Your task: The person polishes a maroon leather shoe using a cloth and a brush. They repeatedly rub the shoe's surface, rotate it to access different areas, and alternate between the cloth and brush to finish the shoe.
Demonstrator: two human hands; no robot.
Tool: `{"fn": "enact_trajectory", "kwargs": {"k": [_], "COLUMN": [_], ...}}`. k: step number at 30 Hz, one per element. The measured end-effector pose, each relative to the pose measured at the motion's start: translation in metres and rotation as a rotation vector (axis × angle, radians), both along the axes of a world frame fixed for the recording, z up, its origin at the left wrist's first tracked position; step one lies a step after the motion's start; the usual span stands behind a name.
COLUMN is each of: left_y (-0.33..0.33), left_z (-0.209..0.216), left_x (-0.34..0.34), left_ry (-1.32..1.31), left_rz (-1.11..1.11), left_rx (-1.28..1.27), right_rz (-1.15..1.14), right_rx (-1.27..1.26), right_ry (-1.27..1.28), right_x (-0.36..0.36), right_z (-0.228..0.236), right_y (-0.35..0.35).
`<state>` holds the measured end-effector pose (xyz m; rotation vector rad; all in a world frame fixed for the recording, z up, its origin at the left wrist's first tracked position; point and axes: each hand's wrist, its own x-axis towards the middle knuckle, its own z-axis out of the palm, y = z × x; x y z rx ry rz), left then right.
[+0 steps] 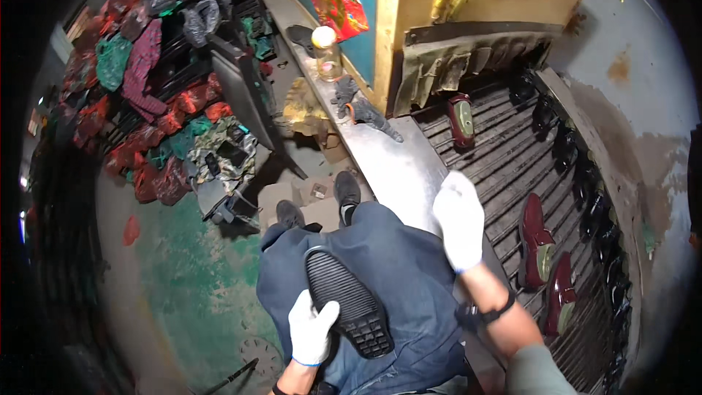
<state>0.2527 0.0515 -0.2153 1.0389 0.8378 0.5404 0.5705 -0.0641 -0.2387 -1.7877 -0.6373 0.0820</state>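
A shoe [349,300] lies bottom up across my lap, its black ridged sole facing me; its upper is mostly hidden underneath. My left hand [310,329], in a white glove, grips the shoe's side with the thumb over the sole's edge. To the right, my white-gloved right hand [460,223] hovers by the edge of a metal ledge [398,168], apart from the shoe. Its fingers are curled in, and whatever they may hold is hidden. Beyond that hand, a maroon loafer [536,241] and a second maroon loafer [561,296] rest on a slatted conveyor [504,183].
Another maroon shoe [461,121] sits by the flap curtain [475,58] of a yellowish machine. Black shoes [589,197] line the conveyor's far side. A dark glove [369,113] and a jar [327,55] stand on the ledge. Red bags [157,175] are heaped at left.
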Motion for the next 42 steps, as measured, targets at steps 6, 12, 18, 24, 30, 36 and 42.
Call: {"fn": "enact_trajectory", "kwargs": {"k": [6,12,18,24,30,36,42], "left_y": [0.049,0.073,0.073,0.071,0.060,0.057,0.041], "left_z": [-0.003,-0.008,-0.002,-0.005,0.016,0.073,0.058], "left_x": [0.043,0.079,0.111,0.091,0.073,0.065,0.045], "left_ry": [-0.053,-0.297,-0.513,-0.553,-0.591,-0.761,-0.611], "left_rz": [-0.092,-0.102,-0.230,-0.245,-0.335,-0.342,-0.287], "left_rx": [0.146,-0.326,-0.577,-0.558,-0.480,-0.296,-0.119], "right_rz": [-0.530,-0.338,-0.365,0.157,0.455,0.356,0.421], "right_rx": [-0.572,-0.421,0.280,0.764,0.784,0.418,-0.070], "right_ry": [-0.057,-0.036,0.869,1.271,1.270,0.914,0.145], "right_x": [0.219,0.291,0.271,0.092,-0.056,-0.133,-0.178], "right_z": [-0.091,-0.121,-0.075,-0.009,0.049,0.085,0.106], "right_y": [0.030,0.058,0.024,-0.077,-0.098,-0.106,-0.105]}}
